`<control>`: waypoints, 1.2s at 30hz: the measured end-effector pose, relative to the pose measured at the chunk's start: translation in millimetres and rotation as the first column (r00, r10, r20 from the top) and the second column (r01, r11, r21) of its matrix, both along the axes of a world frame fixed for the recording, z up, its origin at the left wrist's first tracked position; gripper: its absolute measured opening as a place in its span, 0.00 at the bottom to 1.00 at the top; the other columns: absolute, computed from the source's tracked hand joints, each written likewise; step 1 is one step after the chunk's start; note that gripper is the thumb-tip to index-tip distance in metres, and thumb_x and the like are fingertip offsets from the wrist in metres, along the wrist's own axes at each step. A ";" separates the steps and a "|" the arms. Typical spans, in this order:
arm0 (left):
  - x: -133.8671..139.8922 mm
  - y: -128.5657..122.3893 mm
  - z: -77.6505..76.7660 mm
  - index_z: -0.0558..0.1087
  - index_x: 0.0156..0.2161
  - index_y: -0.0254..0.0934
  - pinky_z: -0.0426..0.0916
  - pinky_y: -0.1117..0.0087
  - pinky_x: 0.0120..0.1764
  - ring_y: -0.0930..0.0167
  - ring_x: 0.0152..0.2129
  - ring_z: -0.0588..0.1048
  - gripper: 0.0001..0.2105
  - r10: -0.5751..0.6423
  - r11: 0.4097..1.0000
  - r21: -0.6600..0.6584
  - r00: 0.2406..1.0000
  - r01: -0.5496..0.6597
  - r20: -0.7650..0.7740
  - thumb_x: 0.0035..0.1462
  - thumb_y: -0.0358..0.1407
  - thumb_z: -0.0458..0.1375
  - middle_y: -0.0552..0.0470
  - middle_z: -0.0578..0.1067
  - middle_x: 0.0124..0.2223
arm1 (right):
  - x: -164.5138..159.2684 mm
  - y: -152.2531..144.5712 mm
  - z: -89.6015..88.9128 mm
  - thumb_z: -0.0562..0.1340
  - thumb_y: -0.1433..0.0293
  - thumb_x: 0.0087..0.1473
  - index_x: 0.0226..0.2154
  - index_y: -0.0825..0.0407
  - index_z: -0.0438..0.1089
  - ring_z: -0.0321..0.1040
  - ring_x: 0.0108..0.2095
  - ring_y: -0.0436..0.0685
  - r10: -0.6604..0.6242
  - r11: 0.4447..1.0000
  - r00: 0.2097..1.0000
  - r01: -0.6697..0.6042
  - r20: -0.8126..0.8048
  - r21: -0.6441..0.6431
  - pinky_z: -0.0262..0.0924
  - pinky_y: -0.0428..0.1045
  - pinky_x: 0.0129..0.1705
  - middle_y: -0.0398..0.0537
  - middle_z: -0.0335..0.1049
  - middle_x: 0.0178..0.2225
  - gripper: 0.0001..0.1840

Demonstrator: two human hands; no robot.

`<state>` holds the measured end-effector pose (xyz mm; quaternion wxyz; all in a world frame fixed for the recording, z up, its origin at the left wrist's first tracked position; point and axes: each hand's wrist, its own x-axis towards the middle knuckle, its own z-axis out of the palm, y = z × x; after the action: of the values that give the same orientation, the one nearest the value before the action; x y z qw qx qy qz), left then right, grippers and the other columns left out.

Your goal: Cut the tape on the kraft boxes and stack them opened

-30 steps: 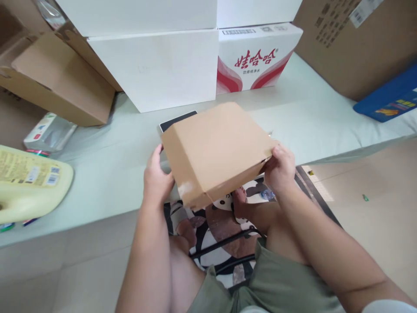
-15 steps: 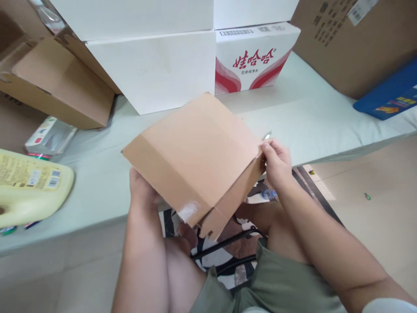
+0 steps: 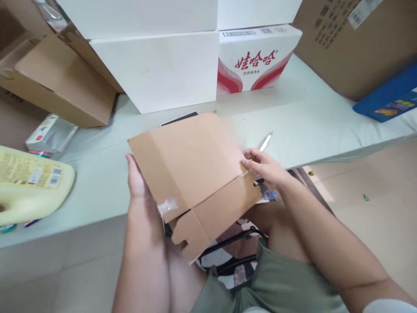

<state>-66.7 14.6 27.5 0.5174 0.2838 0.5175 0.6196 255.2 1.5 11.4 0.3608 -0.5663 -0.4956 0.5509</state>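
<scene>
A brown cardboard box (image 3: 189, 165) is held tilted at the table's front edge. Its long notched flap (image 3: 215, 208) sticks out toward my lap, and a shiny strip of tape (image 3: 167, 206) clings to its lower left corner. Around the left side wraps my left hand (image 3: 138, 180), thumb up along the edge and the other fingers hidden beneath. My right hand (image 3: 262, 165) grips the right corner near the flap, with thumb and fingertips at the cardboard. Just beyond those fingers lies a slim, pointed silver tool (image 3: 266, 141).
White cartons (image 3: 156, 71) and a red-and-white carton (image 3: 257, 65) stand at the back. Brown boxes (image 3: 68, 74), a clear bottle (image 3: 54, 134) and a yellow jug (image 3: 35, 187) occupy the left. A blue package (image 3: 387, 100) is at right. A dark flat object (image 3: 179, 118) lies behind the held box.
The box has turned and lowered slightly, and its flap has swung outward to show more. My right hand has moved left and down, exposing more of the silver tool.
</scene>
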 end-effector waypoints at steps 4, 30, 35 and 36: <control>7.9 -9.6 9.8 0.76 0.53 0.39 0.80 0.59 0.38 0.58 0.38 0.82 0.33 -0.071 0.996 -0.028 0.969 0.080 0.236 0.58 0.66 0.56 0.44 0.83 0.44 | -6.3 0.0 -2.5 0.70 0.52 0.49 0.29 0.49 0.66 0.59 0.27 0.48 0.043 0.998 0.998 -0.041 -0.034 0.055 0.55 0.46 0.30 0.37 0.63 0.26 0.21; 9.9 -15.5 -3.2 0.80 0.44 0.36 0.82 0.52 0.43 0.49 0.43 0.83 0.31 -0.420 0.904 -0.077 0.907 0.420 0.017 0.37 0.52 0.78 0.38 0.84 0.43 | -3.4 -0.9 4.8 0.75 0.47 0.40 0.52 0.37 0.62 0.75 0.33 0.56 -0.142 0.958 0.936 0.212 -0.323 0.192 0.69 0.51 0.34 0.41 0.78 0.39 0.39; 13.4 -17.4 -4.2 0.81 0.42 0.36 0.82 0.57 0.38 0.51 0.40 0.84 0.24 -0.583 0.799 -0.150 0.811 0.582 0.042 0.42 0.48 0.77 0.38 0.84 0.41 | -5.5 -1.1 2.4 0.71 0.46 0.48 0.40 0.45 0.71 0.76 0.36 0.57 -0.128 0.984 0.976 0.148 -0.179 0.103 0.68 0.51 0.37 0.45 0.80 0.35 0.25; 13.9 -17.5 -4.1 0.81 0.41 0.36 0.81 0.57 0.38 0.51 0.40 0.84 0.24 -0.587 0.796 -0.151 0.808 0.586 0.043 0.42 0.48 0.77 0.38 0.84 0.41 | -6.2 -1.0 2.1 0.71 0.46 0.48 0.38 0.46 0.72 0.77 0.36 0.57 -0.133 0.985 0.975 0.150 -0.177 0.086 0.69 0.51 0.38 0.46 0.81 0.36 0.25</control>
<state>-52.8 -2.9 23.5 0.7028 0.3903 0.4530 0.3855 249.1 0.5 13.6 0.4677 -0.5325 -0.4480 0.5449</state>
